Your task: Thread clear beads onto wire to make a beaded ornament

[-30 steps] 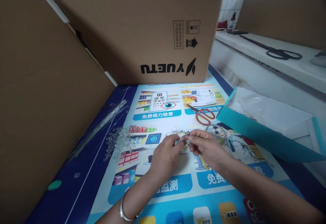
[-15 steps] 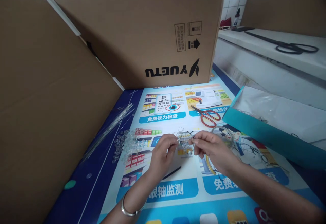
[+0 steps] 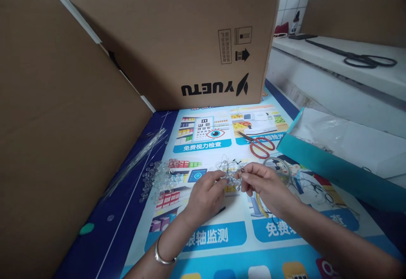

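Note:
My left hand [image 3: 207, 192] is closed in a pinch at the near left side of a tangle of thin wire and clear beads [image 3: 233, 169]. From the right, my right hand [image 3: 261, 181] pinches a small dark loop at the edge of the same tangle. Exactly what lies between the left fingertips is too small to make out. Left of the hands, many loose clear and pinkish beads [image 3: 161, 179] are spread over the printed mat. Beyond the right hand lie red-handled scissors [image 3: 261, 147], and beside it a coil of clear line [image 3: 279, 167].
Large cardboard panels [image 3: 171, 42] stand at the left and back. A bundle of thin straight wires [image 3: 139, 158] lies along the left. An open teal box [image 3: 336, 169] sits at the right, with dark wire loops [image 3: 317, 188] near it. Large black scissors [image 3: 364, 59] rest on the ledge.
My left hand has moved slightly right, closer to my right hand. More of the wire tangle shows above the fingers. The right hand has stayed almost in place.

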Available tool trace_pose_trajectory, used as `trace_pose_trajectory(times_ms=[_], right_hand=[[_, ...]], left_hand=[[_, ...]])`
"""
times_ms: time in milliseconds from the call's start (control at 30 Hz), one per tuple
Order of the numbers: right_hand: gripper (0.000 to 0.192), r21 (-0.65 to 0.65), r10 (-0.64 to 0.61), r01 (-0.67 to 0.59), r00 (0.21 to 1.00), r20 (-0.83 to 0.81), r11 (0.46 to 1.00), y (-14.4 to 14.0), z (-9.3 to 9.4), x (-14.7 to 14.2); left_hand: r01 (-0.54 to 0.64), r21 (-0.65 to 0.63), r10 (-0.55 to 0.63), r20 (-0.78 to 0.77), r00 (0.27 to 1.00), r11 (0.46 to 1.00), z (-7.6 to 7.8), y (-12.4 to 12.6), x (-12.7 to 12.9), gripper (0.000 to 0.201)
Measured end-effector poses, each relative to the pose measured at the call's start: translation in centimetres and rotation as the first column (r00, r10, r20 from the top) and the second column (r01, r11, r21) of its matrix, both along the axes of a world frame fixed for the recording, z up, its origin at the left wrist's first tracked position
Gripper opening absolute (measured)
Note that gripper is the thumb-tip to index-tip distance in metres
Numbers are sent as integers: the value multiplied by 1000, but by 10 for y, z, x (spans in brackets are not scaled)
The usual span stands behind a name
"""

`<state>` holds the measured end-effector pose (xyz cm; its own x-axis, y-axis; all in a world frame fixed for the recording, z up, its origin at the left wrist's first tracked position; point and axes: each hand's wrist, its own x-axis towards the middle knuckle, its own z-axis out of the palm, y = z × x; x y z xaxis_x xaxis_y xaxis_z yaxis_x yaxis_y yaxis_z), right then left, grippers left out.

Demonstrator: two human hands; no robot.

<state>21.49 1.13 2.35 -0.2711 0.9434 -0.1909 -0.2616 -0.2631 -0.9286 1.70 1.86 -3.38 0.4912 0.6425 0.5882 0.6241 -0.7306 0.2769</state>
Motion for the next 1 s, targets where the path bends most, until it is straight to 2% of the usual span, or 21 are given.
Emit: trace_pose_trajectory(times_ms=[333,633,833,1000], right_hand=[[14,-41,1,-6,994,-113,999,-1,0,-1],[13,-45,4,-10,991,-137,999,-3,0,-1],[13,-58,-5,-2,992,-127,998,-2,1,0],[13,-30,10,-12,997,-80,999,1,6,1]], left_hand=[[-150,152,165,-88,982,977,-2,-4,10,16],[-184,198,185,15,983,963,-5,-5,8,12],[-185,111,171,126,977,977,-5,-4,8,17],[-208,-139,241,304,922,968,9,-6,12,12]])
